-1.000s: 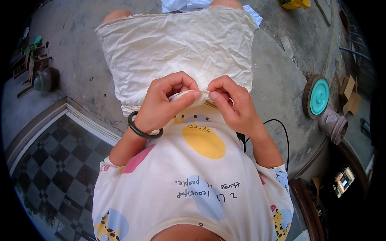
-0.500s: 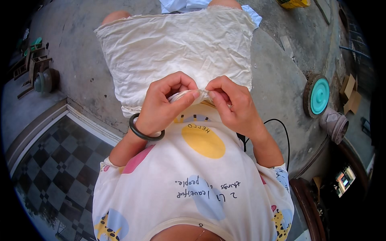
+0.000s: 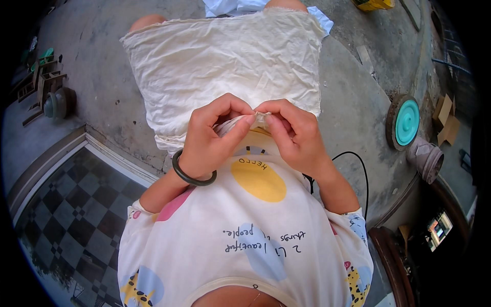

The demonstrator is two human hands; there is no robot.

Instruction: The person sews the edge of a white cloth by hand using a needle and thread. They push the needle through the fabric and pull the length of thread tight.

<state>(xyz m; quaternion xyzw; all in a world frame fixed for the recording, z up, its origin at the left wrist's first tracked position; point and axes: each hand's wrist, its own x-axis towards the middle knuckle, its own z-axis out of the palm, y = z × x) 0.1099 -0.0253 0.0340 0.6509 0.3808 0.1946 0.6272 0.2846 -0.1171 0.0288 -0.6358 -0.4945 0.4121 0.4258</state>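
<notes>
A wrinkled off-white cloth [image 3: 230, 56] with frayed edges lies spread over my lap and knees. My left hand [image 3: 217, 128], with a dark bangle [image 3: 185, 174] around its wrist, pinches the near edge of the cloth between thumb and forefinger. Close beside it, my right hand [image 3: 291, 130] pinches the same edge, its fingertips almost meeting those of the left. The bit of cloth between the two pinches is gathered and folded. Whether something small, such as a thread or needle, is in the fingertips is too fine to make out.
Pale blue fabric [image 3: 232, 7] shows beyond my knees. On the right stand a turquoise round lid [image 3: 407, 122], a greyish bucket [image 3: 425, 157] and an opened cardboard box [image 3: 446, 123]. A black cable [image 3: 366, 176] curves past my right arm. Wooden stools [image 3: 43, 84] are at the far left.
My left hand and its bangle have shifted slightly right, and my right hand slightly left, so the fingertips are closer together. Both keep pinching the cloth's edge.
</notes>
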